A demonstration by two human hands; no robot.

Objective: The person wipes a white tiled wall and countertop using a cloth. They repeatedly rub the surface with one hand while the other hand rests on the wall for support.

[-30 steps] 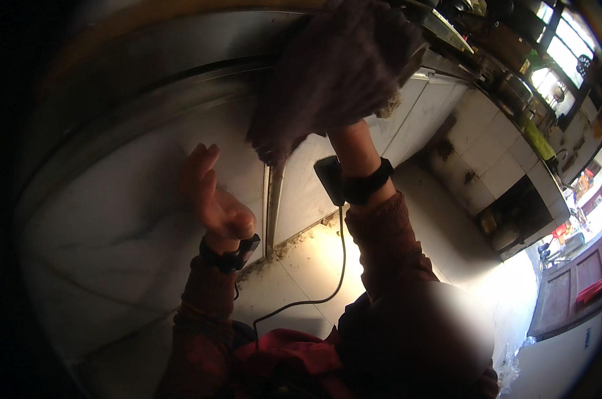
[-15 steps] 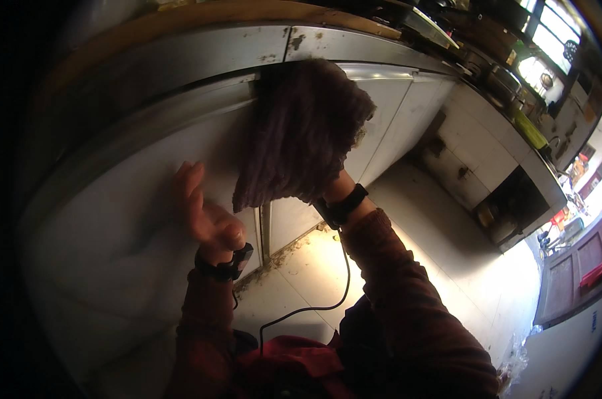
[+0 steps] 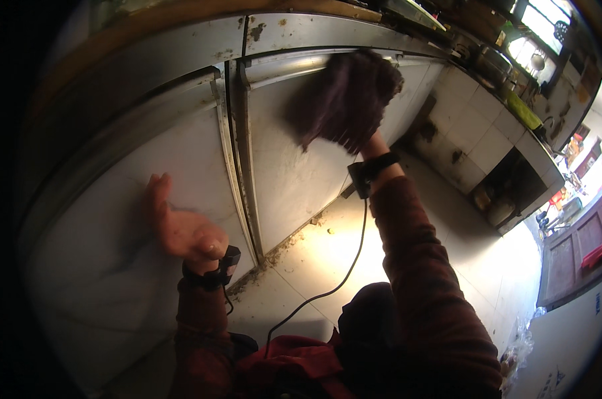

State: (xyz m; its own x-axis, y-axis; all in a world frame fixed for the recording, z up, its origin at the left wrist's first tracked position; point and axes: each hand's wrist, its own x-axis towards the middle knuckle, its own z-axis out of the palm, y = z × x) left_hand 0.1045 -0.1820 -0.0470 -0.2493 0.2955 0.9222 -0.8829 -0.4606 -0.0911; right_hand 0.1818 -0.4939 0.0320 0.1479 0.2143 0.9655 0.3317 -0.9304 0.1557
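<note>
A dark purple cloth [image 3: 346,100] is held up in my right hand [image 3: 374,144] near the top of the right cabinet door [image 3: 281,179], just below its metal edge. The cloth covers my fingers, so only the wrist side of that hand shows. My left hand [image 3: 188,229] holds nothing. Its fingers are apart and point upward, close to the pale left cabinet door [image 3: 141,166]; whether they touch it I cannot tell. Each wrist wears a black strap with a small box on it.
A black cable [image 3: 327,290] hangs from the right wrist. Dirt lies along the cabinet foot on the tiled floor [image 3: 301,272]. Off to the right stands a tiled counter [image 3: 474,120] with pots, a green cloth [image 3: 524,110] and a dark opening [image 3: 510,193] below.
My right hand has moved the cloth to the right along the cabinet, baring the gap between the doors. My left hand has shifted slightly left and down in view.
</note>
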